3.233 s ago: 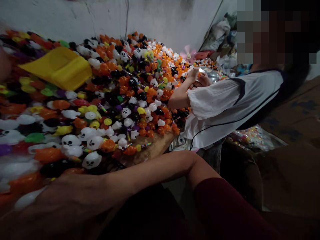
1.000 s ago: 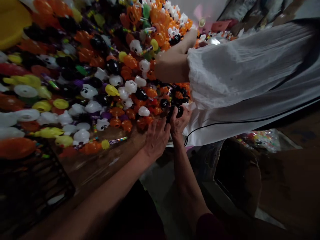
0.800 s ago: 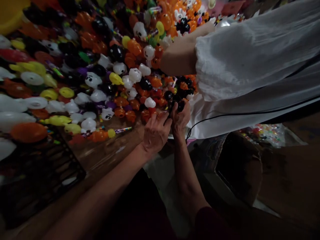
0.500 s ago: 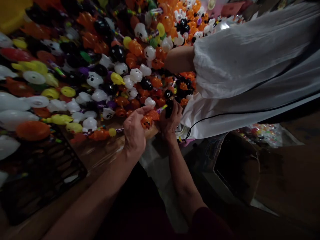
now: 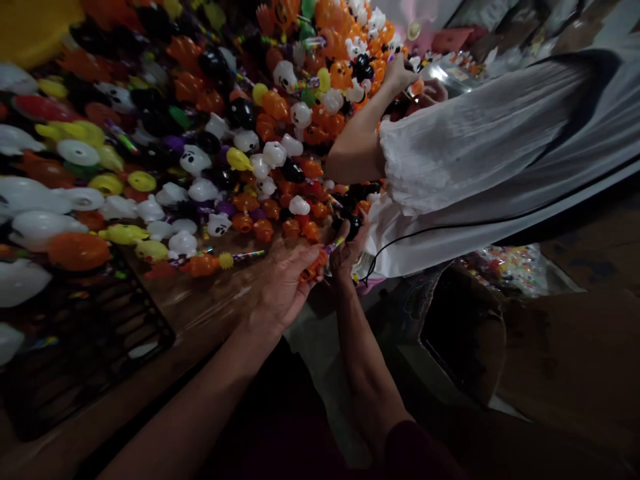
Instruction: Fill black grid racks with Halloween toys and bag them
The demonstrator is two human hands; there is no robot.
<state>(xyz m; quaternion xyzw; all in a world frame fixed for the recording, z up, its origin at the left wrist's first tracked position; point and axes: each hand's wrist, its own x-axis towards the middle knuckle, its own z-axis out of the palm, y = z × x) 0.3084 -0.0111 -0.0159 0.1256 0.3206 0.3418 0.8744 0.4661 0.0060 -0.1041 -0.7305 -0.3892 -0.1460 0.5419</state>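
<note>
My left hand (image 5: 286,283) is closed around a small orange plastic pumpkin toy (image 5: 312,271), with the palm partly turned up and the fingers covering much of the toy. A slim candy-filled tube (image 5: 335,245) points from the pumpkin toward my right hand (image 5: 348,255). That hand is curled around a shiny black plastic toy (image 5: 355,227), and its fingertips are partly hidden. Both hands are close together at the near edge of a big heap of plastic figures (image 5: 274,155) in white, orange, black and yellow.
A co-worker's white sleeve (image 5: 450,140) reaches in from the right, and that person's hands (image 5: 400,75) are over the far heap. A black crate (image 5: 100,333) lies at left on the brown tabletop (image 5: 200,313). An open cardboard box (image 5: 545,353) and a bag of colourful pieces (image 5: 515,267) are at right.
My left hand has moved slightly right and down with the orange pumpkin toy and turned its palm upward. The black toy shows more in my right hand. The co-worker's hands have come into view.
</note>
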